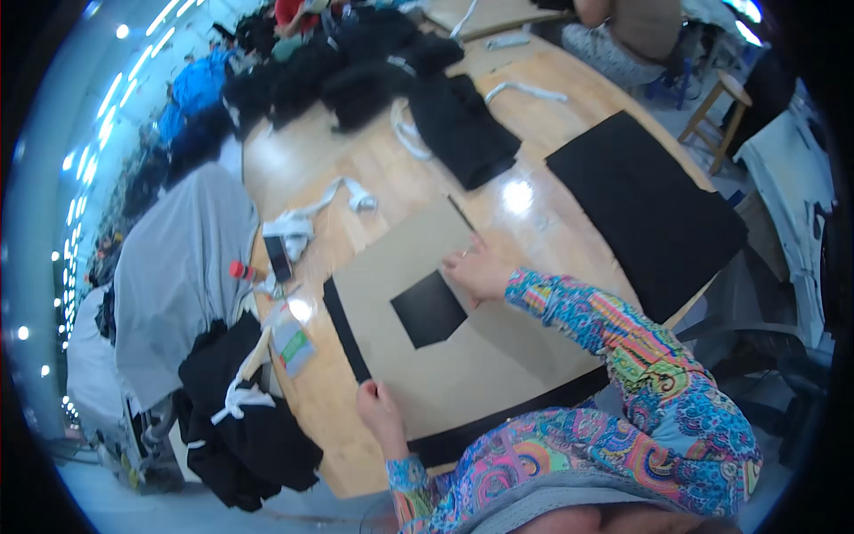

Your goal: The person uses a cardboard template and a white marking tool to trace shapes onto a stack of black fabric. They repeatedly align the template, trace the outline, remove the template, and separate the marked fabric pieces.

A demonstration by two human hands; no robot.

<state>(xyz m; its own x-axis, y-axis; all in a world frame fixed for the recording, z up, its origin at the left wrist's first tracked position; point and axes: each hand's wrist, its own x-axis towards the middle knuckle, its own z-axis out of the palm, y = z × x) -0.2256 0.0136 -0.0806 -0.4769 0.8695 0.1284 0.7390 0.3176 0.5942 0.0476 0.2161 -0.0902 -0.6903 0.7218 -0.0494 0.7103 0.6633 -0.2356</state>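
A tan cardboard sheet (pixel 507 365) lies over black fabric (pixel 345 329), whose edges show along its left and near sides. Near the middle of the cardboard is a black pocket-shaped patch (pixel 430 310); whether it is a cutout or a separate piece, I cannot tell. My right hand (pixel 480 270) rests on the cardboard just right of this patch, fingers spread. At the near left corner, my left hand (pixel 381 414) has its fingers closed on the edge of the black fabric; the fingertips are partly hidden.
Folded black fabric (pixel 649 214) lies at the right, more black garments (pixel 467 129) at the back. White tape (pixel 334 196), a phone (pixel 277 258) and a red-capped bottle (pixel 240 270) are on the left. Grey cloth (pixel 182 276) hangs beyond; another person (pixel 627 40) sits far right.
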